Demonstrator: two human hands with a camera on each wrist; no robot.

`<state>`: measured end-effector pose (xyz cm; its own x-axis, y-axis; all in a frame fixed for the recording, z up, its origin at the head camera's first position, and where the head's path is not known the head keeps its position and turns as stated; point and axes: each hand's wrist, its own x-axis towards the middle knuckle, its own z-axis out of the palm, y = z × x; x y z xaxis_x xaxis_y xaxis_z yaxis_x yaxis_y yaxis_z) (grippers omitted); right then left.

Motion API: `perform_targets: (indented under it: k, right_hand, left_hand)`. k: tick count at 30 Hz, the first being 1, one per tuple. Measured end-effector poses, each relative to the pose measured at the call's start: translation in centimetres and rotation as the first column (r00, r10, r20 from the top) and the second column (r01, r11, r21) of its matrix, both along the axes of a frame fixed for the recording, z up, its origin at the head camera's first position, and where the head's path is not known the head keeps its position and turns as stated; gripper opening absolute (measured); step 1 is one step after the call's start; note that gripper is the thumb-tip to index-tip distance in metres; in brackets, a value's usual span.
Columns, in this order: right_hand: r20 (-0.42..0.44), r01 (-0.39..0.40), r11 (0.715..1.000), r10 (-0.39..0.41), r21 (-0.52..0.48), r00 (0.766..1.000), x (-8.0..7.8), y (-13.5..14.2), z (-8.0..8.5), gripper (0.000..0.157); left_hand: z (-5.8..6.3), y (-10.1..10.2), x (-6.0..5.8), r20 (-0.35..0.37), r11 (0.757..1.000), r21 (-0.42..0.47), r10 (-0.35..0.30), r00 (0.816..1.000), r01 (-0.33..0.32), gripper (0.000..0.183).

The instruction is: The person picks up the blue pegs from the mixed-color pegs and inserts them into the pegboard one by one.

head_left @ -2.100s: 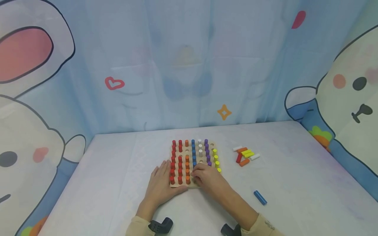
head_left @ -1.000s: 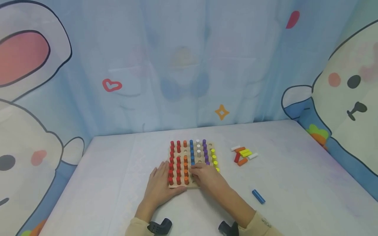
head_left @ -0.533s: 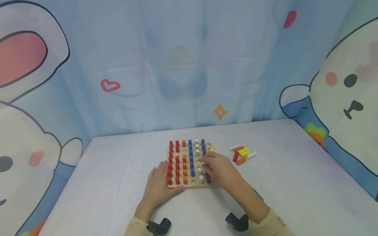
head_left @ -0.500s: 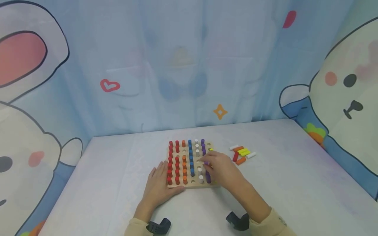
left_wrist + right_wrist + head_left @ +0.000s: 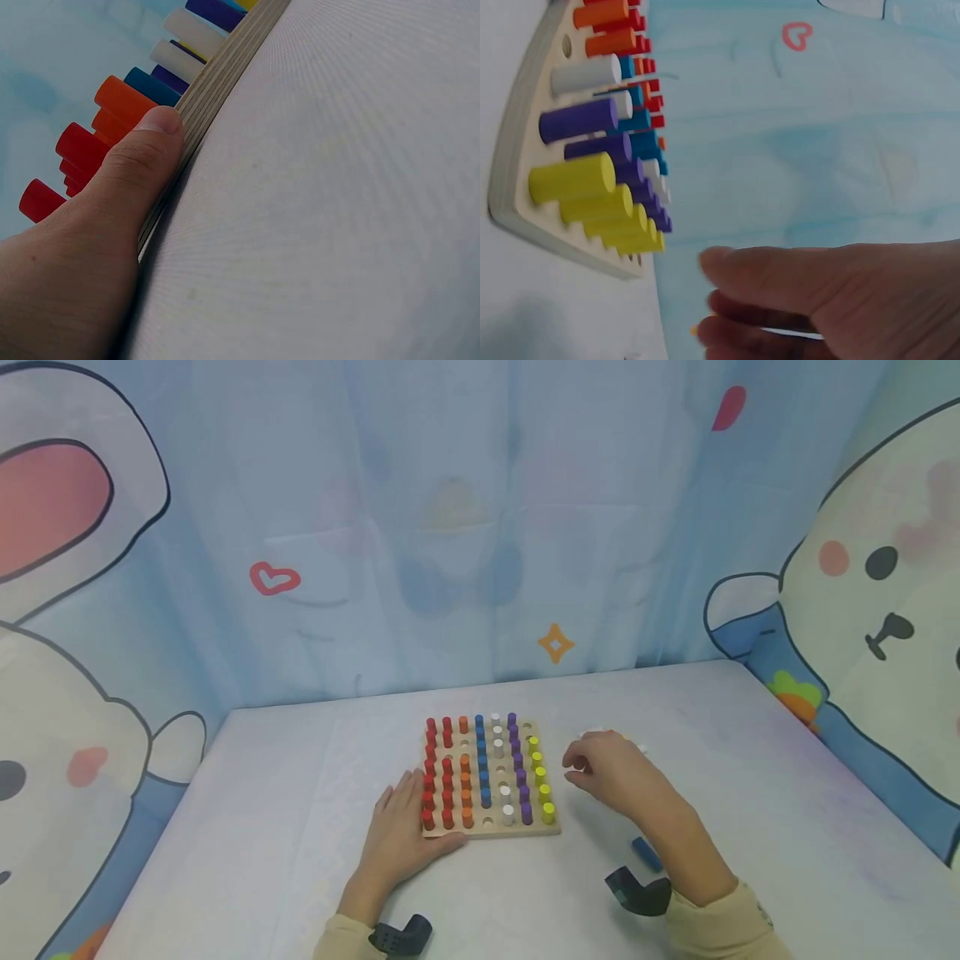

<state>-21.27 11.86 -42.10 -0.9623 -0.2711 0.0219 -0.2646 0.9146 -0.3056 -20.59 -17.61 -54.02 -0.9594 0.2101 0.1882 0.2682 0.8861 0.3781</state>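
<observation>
A wooden peg board (image 5: pixel 491 834) stands on the table, with upright pegs in coloured columns. My left hand (image 5: pixel 397 822) lies along its left side, fingers extended. In the left wrist view the left thumb (image 5: pixel 142 154) presses the board's front edge, beside an orange peg (image 5: pixel 124 101). My right hand (image 5: pixel 618 772) is in the air right of the board, fingers loosely bent, thumb apart; nothing shows in its grasp. It covers most of the loose pegs behind it. A blue peg (image 5: pixel 485 797) stands behind a bare hole (image 5: pixel 487 821) at the front.
A loose blue peg (image 5: pixel 647 854) lies on the white table (image 5: pixel 300 810) near the right wrist. Bits of a white peg (image 5: pixel 641 747) show past the right hand. The white column has gaps. A printed blue curtain (image 5: pixel 412 635) hangs behind the table.
My right hand has left the blue column, passed over the white column, and moved right toward the loose pegs. The blue peg near the front now stands uncovered. The left hand stays against the board.
</observation>
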Motion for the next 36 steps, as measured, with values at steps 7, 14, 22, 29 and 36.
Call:
perform_targets:
  k: [7,14,22,29,36]
  right_hand:
    - [0.228,0.024,0.998,-0.038,0.064,0.973,-0.1,2.1,-0.1,0.023]
    - [0.375,0.061,0.993,-0.094,0.099,0.922,-0.1,3.2,-0.9,0.032]
    - [0.441,0.059,0.992,-0.101,0.108,0.892,0.1,4.2,-1.3,0.029]
    - [0.502,0.087,0.992,-0.12,0.09,0.856,0.3,4.7,-1.6,0.029]
    - [0.542,0.105,0.992,-0.126,0.069,0.831,0.1,4.9,-2.1,0.029]
  left_hand:
    - [0.0,0.0,0.0,-0.004,1.0,-0.001,0.001,1.0,-0.001,0.116]
    - [0.0,0.0,0.0,0.003,1.0,0.005,0.003,1.0,-0.003,0.116]
    - [0.2,0.0,0.1,0.011,1.0,0.009,0.003,1.0,-0.004,0.116]
    - [0.1,0.0,0.1,0.01,1.0,0.004,-0.001,1.0,0.0,0.116]
    - [0.0,0.0,0.0,0.01,1.0,0.002,0.001,1.0,-0.001,0.117]
